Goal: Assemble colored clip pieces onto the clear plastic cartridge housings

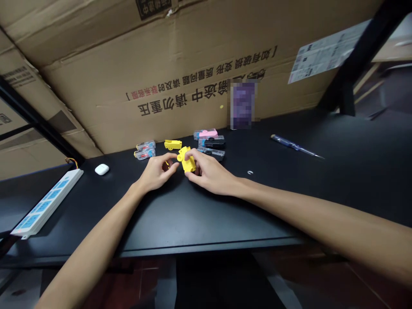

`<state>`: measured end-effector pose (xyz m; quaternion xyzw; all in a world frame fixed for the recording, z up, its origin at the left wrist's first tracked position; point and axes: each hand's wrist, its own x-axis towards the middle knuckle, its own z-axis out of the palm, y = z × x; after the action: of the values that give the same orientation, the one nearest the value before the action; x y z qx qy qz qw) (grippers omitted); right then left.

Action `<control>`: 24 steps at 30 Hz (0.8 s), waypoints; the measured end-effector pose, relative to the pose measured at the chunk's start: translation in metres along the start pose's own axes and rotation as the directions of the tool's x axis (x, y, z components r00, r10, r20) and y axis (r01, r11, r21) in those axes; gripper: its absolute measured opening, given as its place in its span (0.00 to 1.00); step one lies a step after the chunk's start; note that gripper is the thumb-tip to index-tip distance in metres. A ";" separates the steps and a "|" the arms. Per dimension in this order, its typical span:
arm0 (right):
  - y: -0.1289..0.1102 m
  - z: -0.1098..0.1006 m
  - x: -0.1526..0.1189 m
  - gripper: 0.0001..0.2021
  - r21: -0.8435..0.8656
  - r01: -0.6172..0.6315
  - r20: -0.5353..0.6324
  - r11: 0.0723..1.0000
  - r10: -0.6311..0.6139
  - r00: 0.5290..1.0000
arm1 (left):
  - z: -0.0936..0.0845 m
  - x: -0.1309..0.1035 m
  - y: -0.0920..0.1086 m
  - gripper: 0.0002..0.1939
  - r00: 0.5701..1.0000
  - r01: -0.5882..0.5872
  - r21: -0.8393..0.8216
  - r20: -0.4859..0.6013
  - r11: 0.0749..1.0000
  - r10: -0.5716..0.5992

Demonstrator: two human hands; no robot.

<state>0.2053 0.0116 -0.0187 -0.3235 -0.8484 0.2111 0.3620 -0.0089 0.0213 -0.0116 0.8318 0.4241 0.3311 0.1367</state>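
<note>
My right hand (209, 171) grips a yellow plastic casing (189, 161) between thumb and fingers, tilted above the black table. The casing has a round disc on its left side. My left hand (157, 171) is close beside that disc, index finger and thumb curved and apart from each other. A small yellow piece (168, 164) shows among its curled fingers; its shape is mostly hidden. Behind the hands lies a second yellow casing (173, 144). To its left are two clear plastic cases (145, 150) with blue and red parts.
Behind my right hand lie a pink case (207, 134) and dark cases (212, 141). A screwdriver (296, 146) and a small white C-shaped piece (250, 172) are on the right. A white earbud case (102, 169) and power strip (48, 204) lie left. Cardboard (180, 56) stands behind.
</note>
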 end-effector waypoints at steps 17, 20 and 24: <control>0.000 -0.004 -0.003 0.14 -0.158 0.114 0.043 0.981 -0.108 0.993 | 0.011 0.008 0.005 0.18 0.959 0.178 -0.486 -0.109 0.856 -0.261; 0.000 -0.003 -0.003 0.15 -0.168 0.131 0.058 0.977 -0.123 0.991 | 0.007 0.009 0.000 0.19 0.948 0.235 -0.558 -0.048 0.796 -0.314; 0.001 0.000 -0.002 0.16 -0.117 0.156 0.010 0.981 -0.156 0.988 | 0.003 0.010 -0.005 0.17 0.937 0.282 -0.614 0.011 0.737 -0.350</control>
<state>0.2069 0.0112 -0.0198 -0.2767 -0.8822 0.1320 0.3573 -0.0053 0.0321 -0.0121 0.6407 0.4371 0.4645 0.4275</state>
